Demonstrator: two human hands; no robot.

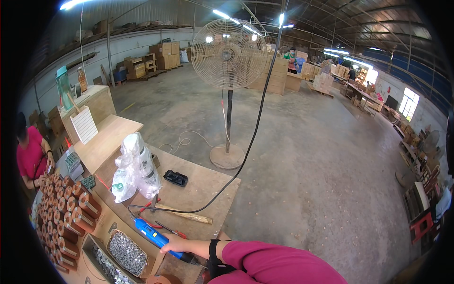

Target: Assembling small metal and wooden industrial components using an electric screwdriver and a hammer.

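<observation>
Head view: your right hand (175, 243) wraps the blue electric screwdriver (150, 231), left hand unseen; keep its black cable (258, 120) clear of the hammer (187, 214).

toward five o'clock, the right arm (199, 247) is being covered by a plain magenta sleeve (283, 260), whose loose cloth is being marked by soft creases and darker folds. toward six o'clock, the arm is being encircled by a black band (214, 255) just beyond the sleeve's hem; its exact kind is being left unclear. more magenta cloth (232, 278) is being shown beneath. toward seven o'clock, the right hand (175, 243) is being left bare.
</observation>
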